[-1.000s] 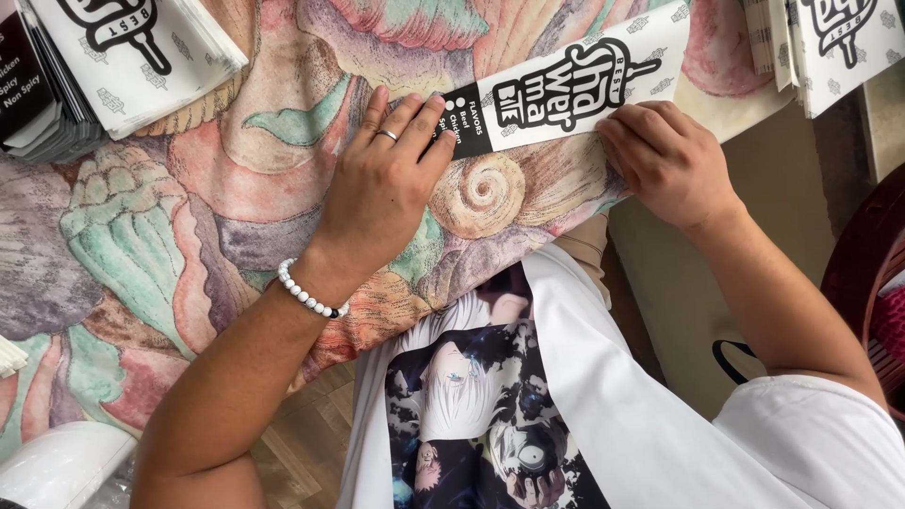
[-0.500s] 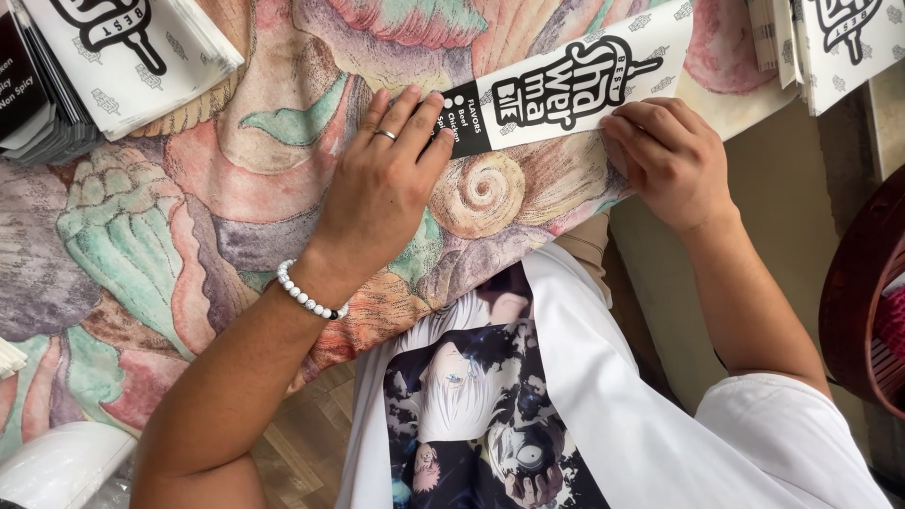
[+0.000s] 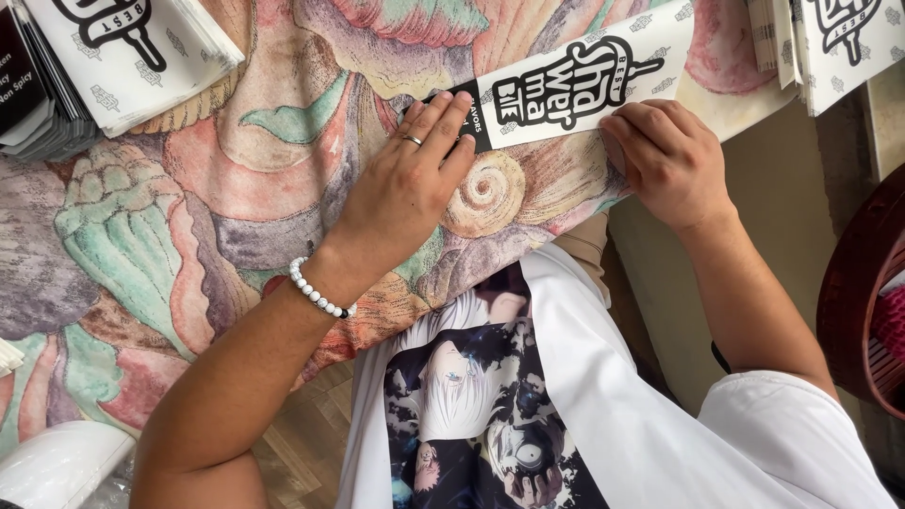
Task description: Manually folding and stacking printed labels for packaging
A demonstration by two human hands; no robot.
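Note:
A long white paper sleeve (image 3: 575, 80) with black print lies flat on a table covered by a shell-patterned cloth (image 3: 236, 188). My left hand (image 3: 410, 184) lies flat with fingers together, pressing down the black left end of the sleeve; it wears a ring and a white bead bracelet. My right hand (image 3: 665, 160) has its fingers curled and presses along the sleeve's lower edge near its middle. The sleeve's right end runs toward the top right.
A stack of similar white printed sleeves (image 3: 141, 52) sits at the top left, beside dark ones (image 3: 28, 85). More white ones (image 3: 839, 38) lie at the top right. A dark wooden chair (image 3: 863, 292) stands at the right. A white object (image 3: 57, 462) is at the bottom left.
My right hand has shifted slightly along the sleeve's lower edge. The left hand and the sleeve stay where they were.

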